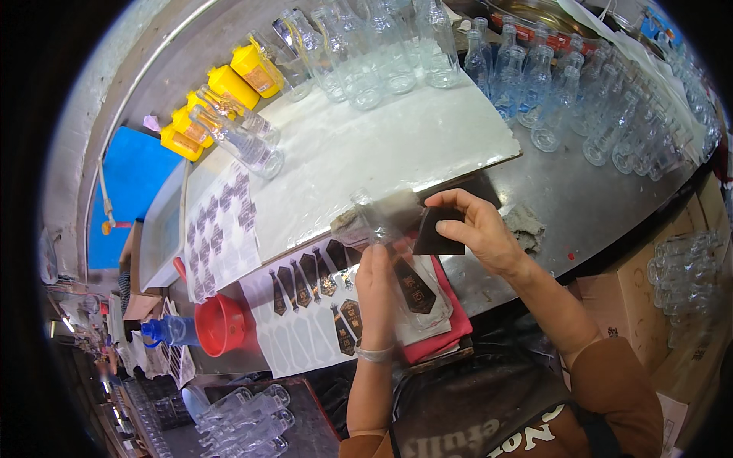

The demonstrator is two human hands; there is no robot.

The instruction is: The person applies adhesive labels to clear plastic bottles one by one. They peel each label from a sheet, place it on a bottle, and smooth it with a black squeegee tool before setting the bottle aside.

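At frame centre, the left hand [373, 286] curls around a blurred, clear glass bottle [374, 219]; just right of it, the right hand [482, 235], nearly closed, pinches a flat, black, angular piece [437, 238].

Clear bottle [375, 220] (slanting), black pad [437, 235]

A grey metal workbench [580, 221] is noted, with glare spread across its surface. Beyond its far left edge, a pale grey wall [114, 69] is observed, crossed by a thin white pipe [162, 53]. A flat blue panel [126, 191] is positioned left of the workbench. Well beyond that same side, a dim, cluttered area of the room is recorded; small bright lights [67, 324] are visible there, and finer detail cannot be resolved.
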